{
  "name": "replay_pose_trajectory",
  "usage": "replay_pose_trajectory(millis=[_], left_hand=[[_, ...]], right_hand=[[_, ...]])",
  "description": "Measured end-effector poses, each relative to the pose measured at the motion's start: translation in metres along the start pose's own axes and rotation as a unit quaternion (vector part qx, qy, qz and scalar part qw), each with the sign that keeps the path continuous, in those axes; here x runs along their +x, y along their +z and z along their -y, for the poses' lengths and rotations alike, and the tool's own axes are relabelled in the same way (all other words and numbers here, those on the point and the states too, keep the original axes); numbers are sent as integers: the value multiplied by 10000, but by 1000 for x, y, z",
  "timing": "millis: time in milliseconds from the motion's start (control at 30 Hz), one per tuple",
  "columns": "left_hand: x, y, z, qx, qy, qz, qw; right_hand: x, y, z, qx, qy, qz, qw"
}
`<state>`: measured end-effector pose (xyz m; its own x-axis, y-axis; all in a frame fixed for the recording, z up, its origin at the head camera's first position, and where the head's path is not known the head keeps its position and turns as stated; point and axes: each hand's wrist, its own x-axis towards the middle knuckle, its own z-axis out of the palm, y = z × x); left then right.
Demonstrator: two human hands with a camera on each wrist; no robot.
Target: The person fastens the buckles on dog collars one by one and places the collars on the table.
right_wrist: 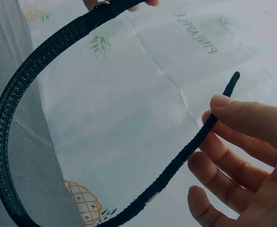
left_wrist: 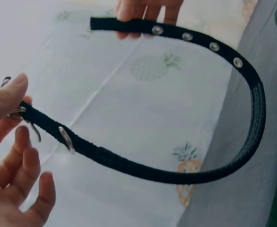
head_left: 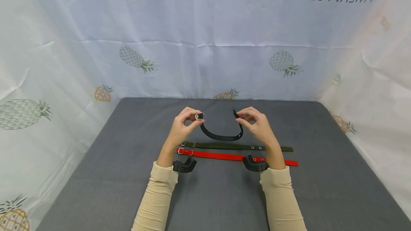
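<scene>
A black collar (head_left: 221,138) with metal eyelets hangs in a U-shaped loop between both hands, above the table. My left hand (head_left: 179,128) pinches its buckle end between thumb and fingers; the silver buckle (left_wrist: 18,111) and a metal ring (left_wrist: 66,140) show in the left wrist view. The plain tip is pinched by my right hand (head_left: 258,127), thumb against index finger, with the other fingers loosely bent. Below the hands, a green collar (head_left: 224,146) and a red collar (head_left: 218,155) lie side by side on the table, partly hidden by the right forearm.
A grey cloth covers the table (head_left: 218,199). White curtains (head_left: 205,70) printed with pineapples enclose its back and sides. A black wrist mount sits on each wrist, the left mount (head_left: 184,165) and the right mount (head_left: 255,164), over the red collar's area.
</scene>
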<state>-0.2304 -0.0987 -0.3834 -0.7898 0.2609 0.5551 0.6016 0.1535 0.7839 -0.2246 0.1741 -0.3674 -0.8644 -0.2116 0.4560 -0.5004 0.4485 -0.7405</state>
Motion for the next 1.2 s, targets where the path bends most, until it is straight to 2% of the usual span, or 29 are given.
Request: replay_pose_trajectory(millis=[167, 300, 400, 567, 700, 967, 1200], left_hand=[[1, 7, -1, -88, 11, -43, 10000], [2, 13, -1, -480, 102, 5, 9988], [2, 17, -1, -777, 31, -13, 9970], [1, 23, -3, -1338, -155, -98, 9908], [2, 27, -3, -1599, -129, -131, 9870], [2, 30, -5, -1809, -41, -15, 9835], [0, 30, -6, -1776, -177, 244, 9836]], right_hand=[[0, 4, 1, 12, 40, 131, 9999], [-1, 7, 0, 79, 175, 222, 9996], [-1, 9, 1, 215, 237, 349, 9989], [-1, 15, 5, 431, 157, 591, 9972], [-1, 19, 8, 551, 102, 637, 9964], [-2, 25, 16, 692, 13, 679, 9953], [-5, 25, 21, 785, -22, 642, 9948]])
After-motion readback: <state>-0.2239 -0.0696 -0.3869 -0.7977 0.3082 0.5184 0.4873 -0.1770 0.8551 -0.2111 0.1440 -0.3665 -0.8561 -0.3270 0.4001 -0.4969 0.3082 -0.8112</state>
